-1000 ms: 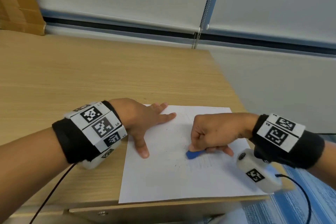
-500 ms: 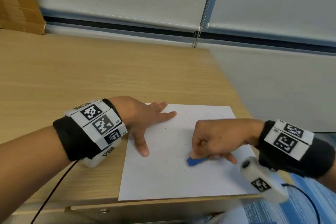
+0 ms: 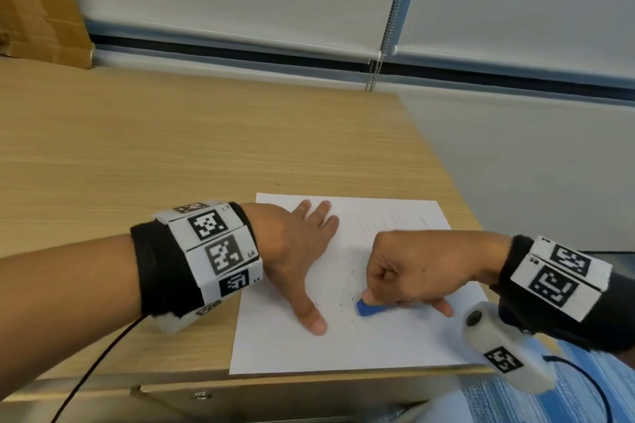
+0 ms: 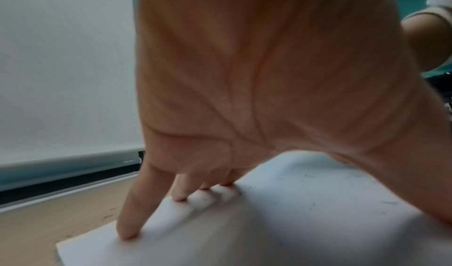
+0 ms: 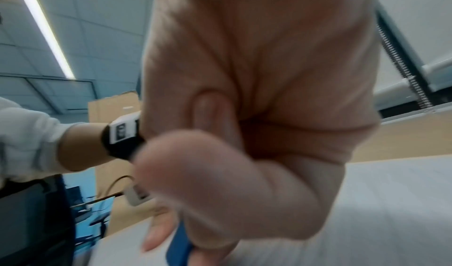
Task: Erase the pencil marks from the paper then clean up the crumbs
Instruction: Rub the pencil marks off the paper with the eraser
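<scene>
A white sheet of paper (image 3: 388, 343) lies at the desk's front right corner, with faint pencil lines near its top and small dark crumbs (image 3: 343, 299) scattered mid-sheet. My left hand (image 3: 302, 251) lies flat on the paper's left part, fingers spread and pressing it down (image 4: 127, 231). My right hand (image 3: 405, 271) is curled into a fist and pinches a blue eraser (image 3: 369, 309), whose tip touches the paper at its middle. In the right wrist view the eraser (image 5: 179, 249) shows as a blue strip between thumb and fingers.
The wooden desk (image 3: 171, 154) stretches left and back. Its right edge (image 3: 443, 161) and front edge run close to the paper. A cardboard box (image 3: 37, 3) stands at the back left. A blind's bead chain (image 3: 378, 69) hangs at the back wall.
My right hand has rubbed the eraser a short way down and right across the paper. More dark crumbs lie around the eraser. The left hand has stayed pressed in place.
</scene>
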Motion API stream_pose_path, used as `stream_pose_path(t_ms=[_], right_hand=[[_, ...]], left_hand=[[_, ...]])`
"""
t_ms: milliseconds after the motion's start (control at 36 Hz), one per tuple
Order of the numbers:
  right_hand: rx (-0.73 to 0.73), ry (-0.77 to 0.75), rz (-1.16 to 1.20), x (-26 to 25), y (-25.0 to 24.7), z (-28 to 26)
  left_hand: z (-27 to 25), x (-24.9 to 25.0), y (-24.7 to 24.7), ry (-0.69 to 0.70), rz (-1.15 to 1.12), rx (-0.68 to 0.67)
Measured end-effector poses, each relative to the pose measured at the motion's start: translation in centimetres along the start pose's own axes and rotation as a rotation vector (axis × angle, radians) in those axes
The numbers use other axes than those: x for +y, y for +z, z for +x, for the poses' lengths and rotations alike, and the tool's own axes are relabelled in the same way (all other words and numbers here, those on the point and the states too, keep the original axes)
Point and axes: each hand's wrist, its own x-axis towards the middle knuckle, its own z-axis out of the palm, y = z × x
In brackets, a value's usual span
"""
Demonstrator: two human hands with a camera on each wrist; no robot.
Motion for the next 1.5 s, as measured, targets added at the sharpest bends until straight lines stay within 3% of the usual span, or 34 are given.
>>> stream_pose_path(t_ms=[111, 222, 361, 472, 611, 750, 889, 1222, 1278, 1417, 1500], right_hand=[[-0.086, -0.038, -0.021, -1.0, 0.6, 0.1], [0.042, -0.011, -0.022, -0.1, -0.7, 0.6], [-0.077, -0.033, -0.033, -0.5, 0.6, 0.4], [0.079, -0.018, -0.040, 0.5, -1.0, 0.8], [-0.074, -0.020, -0.014, 0.1, 0.4, 0.1], [0.091, -0.029, -0.029, 1.2, -1.2, 0.7], [-0.122, -0.034, -0.003, 0.8, -0.2, 0.5], [0.375, 0.036, 0.053, 1.4, -5.5, 5.9], [0.332, 0.011, 0.042, 1.6, -5.3, 5.8], [-0.021, 0.028, 0.009, 1.5, -5.2, 4.3], [0.155, 0.029, 0.031, 1.6, -6.0, 5.3]], left_hand=[[0.0, -0.1, 0.1, 0.004, -0.025, 0.004], [-0.1, -0.2, 0.2, 0.011, -0.036, 0.005], [0.1, -0.2, 0.2, -0.006, -0.048, -0.003], [0.1, -0.3, 0.2, -0.018, -0.047, 0.007], [0.1, -0.4, 0.4, -0.020, -0.049, 0.017], [0.4, -0.6, 0.5, -0.013, -0.039, 0.026], [0.4, -0.7, 0.7, -0.013, -0.039, 0.040], [0.3, -0.7, 0.5, -0.005, -0.022, 0.034], [0.3, -0.8, 0.6, -0.001, -0.028, 0.042], [0.5, -0.8, 0.7, -0.005, -0.039, 0.042], [0.4, -0.8, 0.6, 0.001, -0.036, 0.027]])
